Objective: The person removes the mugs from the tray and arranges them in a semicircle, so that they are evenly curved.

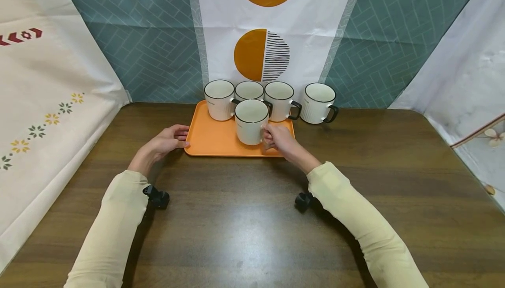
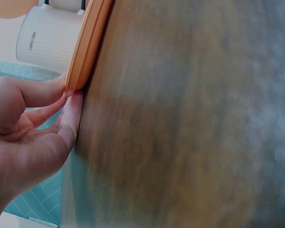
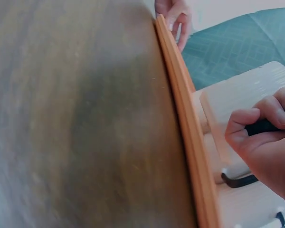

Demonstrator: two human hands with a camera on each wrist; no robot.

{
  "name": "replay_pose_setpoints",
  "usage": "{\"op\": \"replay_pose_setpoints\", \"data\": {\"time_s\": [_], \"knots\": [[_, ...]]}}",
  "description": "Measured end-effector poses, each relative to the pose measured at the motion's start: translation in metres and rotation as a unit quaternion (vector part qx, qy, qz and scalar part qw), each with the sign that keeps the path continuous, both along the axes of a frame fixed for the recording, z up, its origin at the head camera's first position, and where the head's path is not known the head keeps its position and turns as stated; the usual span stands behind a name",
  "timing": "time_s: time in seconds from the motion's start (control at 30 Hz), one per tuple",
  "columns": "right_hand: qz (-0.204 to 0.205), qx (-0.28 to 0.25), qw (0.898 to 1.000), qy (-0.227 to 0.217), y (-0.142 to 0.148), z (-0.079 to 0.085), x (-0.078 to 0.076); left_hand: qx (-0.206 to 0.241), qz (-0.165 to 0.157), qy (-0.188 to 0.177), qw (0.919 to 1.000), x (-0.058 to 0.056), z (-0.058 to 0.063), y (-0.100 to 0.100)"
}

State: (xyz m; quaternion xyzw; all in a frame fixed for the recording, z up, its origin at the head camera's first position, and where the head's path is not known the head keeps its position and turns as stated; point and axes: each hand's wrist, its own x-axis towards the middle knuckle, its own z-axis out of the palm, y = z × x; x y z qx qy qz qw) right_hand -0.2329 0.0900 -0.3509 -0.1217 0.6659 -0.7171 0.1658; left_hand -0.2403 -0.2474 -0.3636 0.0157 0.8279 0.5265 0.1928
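My right hand [image 1: 278,139] grips the black handle [image 3: 263,127] of a white mug [image 1: 249,126] with a dark rim. That mug is at the front of the orange tray [image 1: 211,136]; whether its base touches the tray I cannot tell. At the tray's left front corner, my left hand [image 1: 167,141] pinches the rim, thumb and fingers on either side of it in the left wrist view. Behind the held mug stand a left mug [image 1: 219,104], a partly hidden middle mug [image 1: 249,90] and a right mug [image 1: 278,104], all upright.
Another matching mug [image 1: 315,106] stands on the wooden table [image 1: 236,218], just right of the tray. A patterned cloth [image 1: 158,51] hangs right behind the mugs. More light cloth hangs on the left [image 1: 59,82] and right sides.
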Motion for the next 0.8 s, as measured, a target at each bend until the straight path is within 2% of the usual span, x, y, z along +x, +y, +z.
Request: {"op": "replay_pose_setpoints", "data": {"time_s": [0.2, 0.4, 0.6, 0.8], "knots": [[0.018, -0.002, 0.999, 0.031, 0.01, 0.011, 0.005, -0.002, 0.002, -0.002, 1.0, 0.001, 0.0, -0.001], [0.007, 0.008, 0.999, 0.044, 0.021, 0.028, 0.01, 0.005, 0.001, -0.002, 1.0, 0.002, -0.003, -0.002], [-0.008, 0.005, 0.999, 0.052, 0.04, 0.05, 0.006, 0.007, 0.003, -0.003, 1.0, 0.002, -0.003, -0.001], [-0.009, -0.015, 0.996, 0.085, 0.063, 0.072, -0.001, 0.008, 0.01, -0.003, 0.9999, 0.0, -0.002, 0.002]]}}
